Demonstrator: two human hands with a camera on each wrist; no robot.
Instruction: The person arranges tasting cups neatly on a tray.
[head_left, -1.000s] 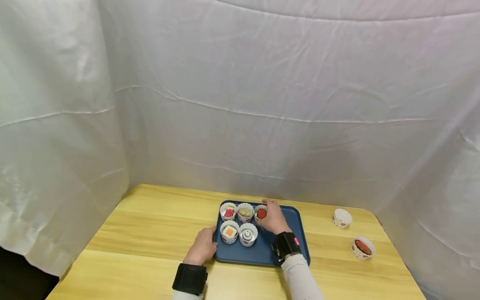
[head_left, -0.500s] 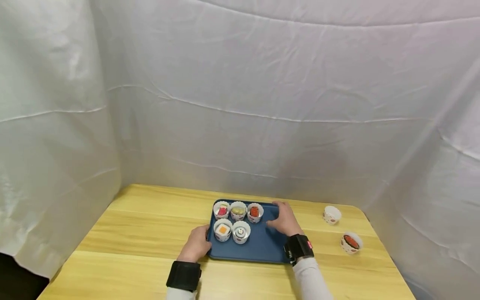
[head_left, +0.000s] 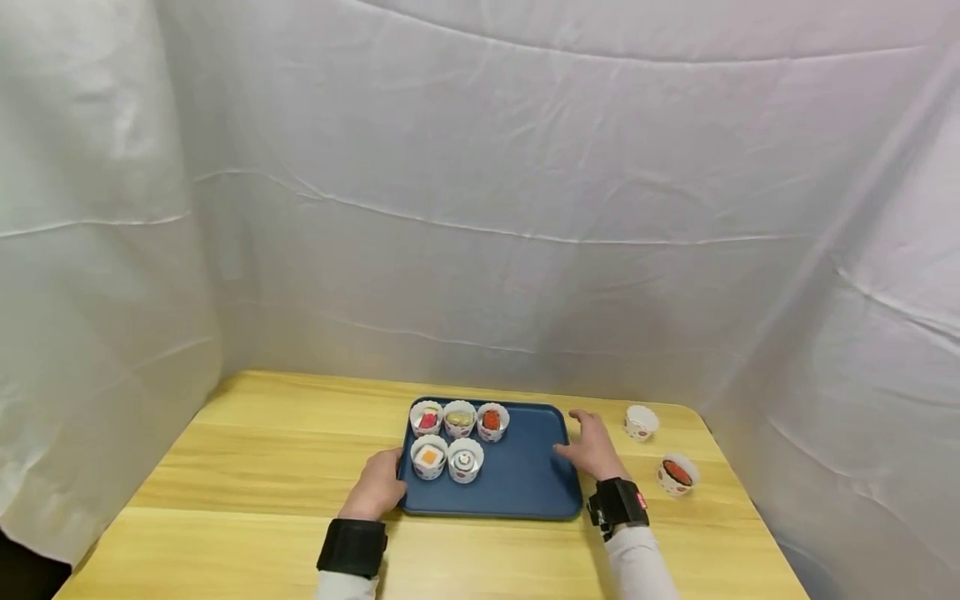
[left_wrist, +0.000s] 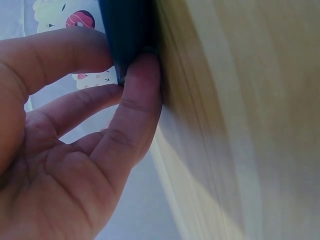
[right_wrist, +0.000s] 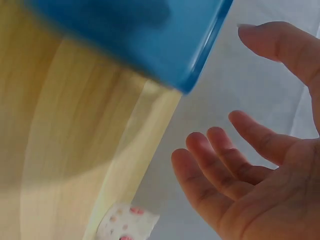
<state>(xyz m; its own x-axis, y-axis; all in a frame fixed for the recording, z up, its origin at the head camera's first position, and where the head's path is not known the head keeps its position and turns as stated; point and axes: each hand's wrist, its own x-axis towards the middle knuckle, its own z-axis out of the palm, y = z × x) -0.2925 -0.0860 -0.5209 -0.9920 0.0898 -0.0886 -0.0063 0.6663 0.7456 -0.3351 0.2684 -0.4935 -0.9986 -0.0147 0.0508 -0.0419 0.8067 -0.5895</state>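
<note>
My left hand [head_left: 375,485] grips the left edge of a blue tray [head_left: 517,479]; in the left wrist view its fingers [left_wrist: 142,82] pinch the rim. My right hand [head_left: 592,450] hovers around the tray's right edge, its fingers spread and holding nothing. On the tray's left part stand several scalloped paper cups with toy sushi inside: pink-red [head_left: 427,420], yellowish [head_left: 460,419] and red-topped [head_left: 492,421] pieces at the back, an orange-and-white piece [head_left: 429,457] and a round white roll [head_left: 465,460] in front.
Right of the tray, a white paper cup [head_left: 641,423] with no visible contents stands at the back of the wooden table [head_left: 247,467]. Nearer stands another cup [head_left: 677,476] with a red-topped sushi piece. White cloth [head_left: 450,275] hangs behind and at the sides.
My right hand has let go of the red-topped sushi's cup in the back row and moved right, off the tray's middle to its right edge. The left hand keeps holding the tray.
</note>
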